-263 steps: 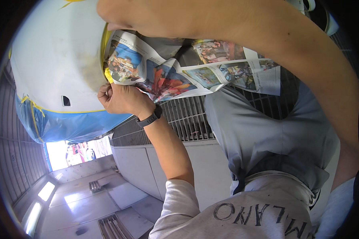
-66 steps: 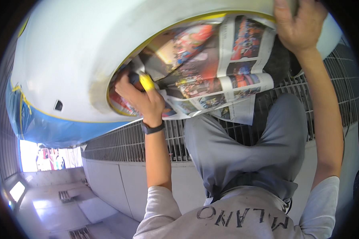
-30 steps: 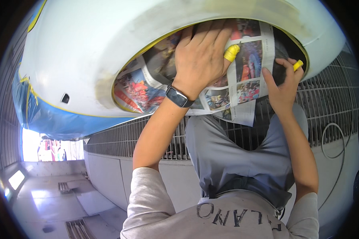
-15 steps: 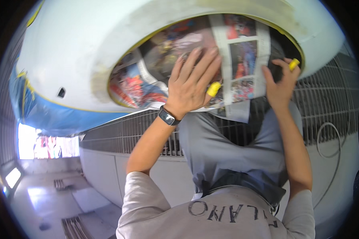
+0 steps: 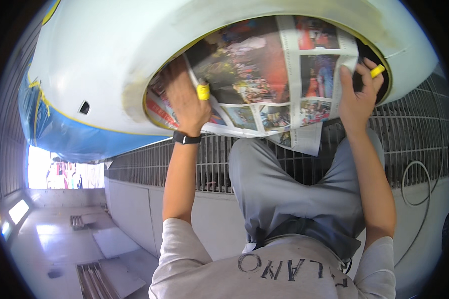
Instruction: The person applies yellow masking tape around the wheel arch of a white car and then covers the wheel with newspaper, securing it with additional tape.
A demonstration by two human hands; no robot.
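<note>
Sheets of printed newspaper (image 5: 262,70) cover most of an oval wheel-arch opening in a white vehicle body panel (image 5: 105,60). Yellow tape (image 5: 170,56) edges the rim of that opening. My left hand (image 5: 187,97) lies against the paper at the left end, fingers outstretched and blurred at the tips, a yellow band round its thumb. At the right end, my right hand (image 5: 358,97) rests by the paper's edge, its thumb on the sheet and its bent fingers near the dark gap at the rim, apart from the thumb. One of those fingers wears a yellow band too.
Blue plastic sheeting (image 5: 92,141) hangs along the panel's lower left. Below the opening runs a metal floor grating (image 5: 209,167), with my knees over it. A thin hose (image 5: 405,187) loops on the right. Slatted metal pieces (image 5: 97,281) lie at the lower left.
My left hand has slid leftward from the middle of the newspaper to its left end. The right hand stays at the right edge, a little higher. The paper looks flatter in the middle.
</note>
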